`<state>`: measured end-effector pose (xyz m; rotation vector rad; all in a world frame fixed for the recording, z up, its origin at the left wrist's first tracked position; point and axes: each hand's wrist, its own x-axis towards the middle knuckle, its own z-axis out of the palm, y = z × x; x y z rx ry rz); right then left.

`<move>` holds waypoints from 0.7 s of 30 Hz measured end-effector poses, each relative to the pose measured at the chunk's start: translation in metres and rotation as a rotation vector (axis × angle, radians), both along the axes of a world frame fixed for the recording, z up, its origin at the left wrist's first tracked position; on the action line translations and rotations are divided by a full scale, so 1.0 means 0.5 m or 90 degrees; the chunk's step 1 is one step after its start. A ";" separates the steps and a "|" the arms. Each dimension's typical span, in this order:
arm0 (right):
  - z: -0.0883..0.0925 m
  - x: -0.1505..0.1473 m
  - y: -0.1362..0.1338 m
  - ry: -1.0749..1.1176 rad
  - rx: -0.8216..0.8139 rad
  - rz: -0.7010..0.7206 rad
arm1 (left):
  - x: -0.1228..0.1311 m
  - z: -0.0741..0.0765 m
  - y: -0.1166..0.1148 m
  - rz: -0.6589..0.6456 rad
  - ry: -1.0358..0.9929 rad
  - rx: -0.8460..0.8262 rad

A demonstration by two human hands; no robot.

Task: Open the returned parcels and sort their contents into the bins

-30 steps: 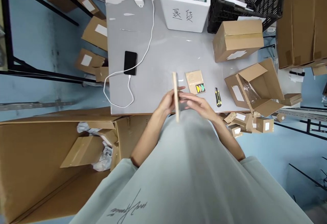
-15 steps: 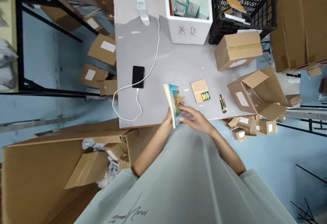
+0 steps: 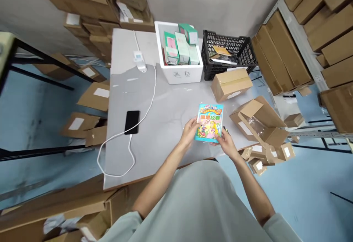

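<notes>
A colourful children's storybook (image 3: 209,122) with a turquoise border and a cartoon figure faces up between my hands, held above the table's front part. My left hand (image 3: 191,130) grips its left edge, thumb on the cover. At the lower right corner, my right hand (image 3: 224,141) is closed on it, thumb on the cover as well. Behind the book, only a bit of the yellow-black utility knife (image 3: 225,129) shows. The small kraft-coloured box from the earlier view is hidden now.
On the grey table (image 3: 171,124) lie a black phone (image 3: 132,121) and a white cable. Behind stand a white foam box (image 3: 182,75) with green-white cartons, a black crate (image 3: 231,56) and a closed carton (image 3: 232,84). An open carton (image 3: 259,122) sits at the right edge.
The book has turned from edge-on to cover-up and moved right. My right hand has shifted from the cover to its lower right corner. The head view has tilted up.
</notes>
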<state>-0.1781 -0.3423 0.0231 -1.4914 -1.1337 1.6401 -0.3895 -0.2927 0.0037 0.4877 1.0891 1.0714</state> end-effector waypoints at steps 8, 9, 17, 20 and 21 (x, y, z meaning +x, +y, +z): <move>0.043 0.096 0.220 0.073 0.033 -0.031 | 0.035 0.051 0.114 -0.119 0.037 -0.039; 0.045 0.107 0.250 0.082 0.034 -0.021 | 0.042 0.054 0.134 -0.119 0.044 -0.037; 0.054 0.198 0.517 0.208 0.010 0.037 | 0.109 0.077 0.366 -0.054 0.098 0.055; 0.051 0.210 0.621 0.235 0.015 0.015 | 0.133 0.077 0.471 -0.014 0.090 0.044; 0.050 0.211 0.656 0.233 0.012 -0.002 | 0.140 0.077 0.508 -0.001 0.084 0.035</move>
